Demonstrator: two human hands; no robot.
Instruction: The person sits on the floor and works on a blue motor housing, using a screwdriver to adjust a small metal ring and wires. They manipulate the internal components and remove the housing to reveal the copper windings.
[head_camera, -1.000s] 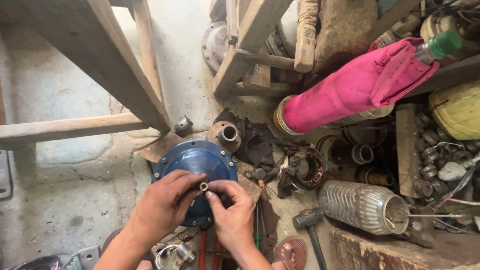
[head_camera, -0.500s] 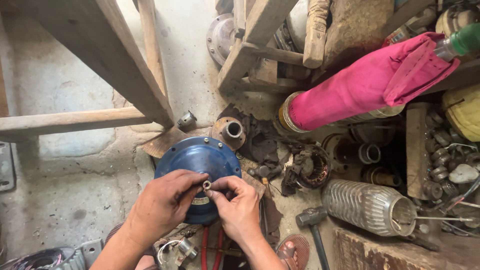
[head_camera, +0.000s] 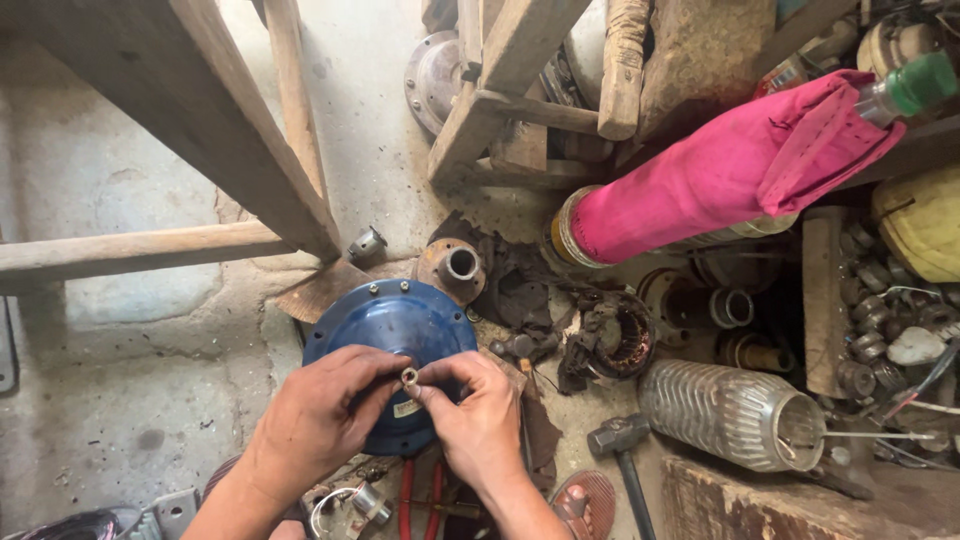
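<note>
Nearest to me, my left hand (head_camera: 318, 420) and right hand (head_camera: 478, 418) met over the middle of the blue round cover (head_camera: 400, 330), and between their fingertips sat a small metal ring (head_camera: 409, 376) — pinched from both sides, thumb and forefinger of each hand closed on it. The ring lay right at the point where the two hands touched, so neither hand was really nearer; the left came at it from the lower left, the right from the lower right. Its hole faced up toward me, which I judged put its axis roughly straight down into the cover's centre. Whether the ring was already touching the cover or was held just above it, I could not tell.

Below my wrists lay red cables (head_camera: 418, 500), and off to the right a hammer (head_camera: 622, 445) on the floor. Just beyond the cover sat a rusty flange (head_camera: 452, 268) with a short pipe stub, and a small metal fitting (head_camera: 366, 243) beside the wooden beam (head_camera: 190, 120). Farther right lay a ribbed metal cylinder (head_camera: 730, 412) — and above it a pink cloth-wrapped roll (head_camera: 720, 175).
</note>
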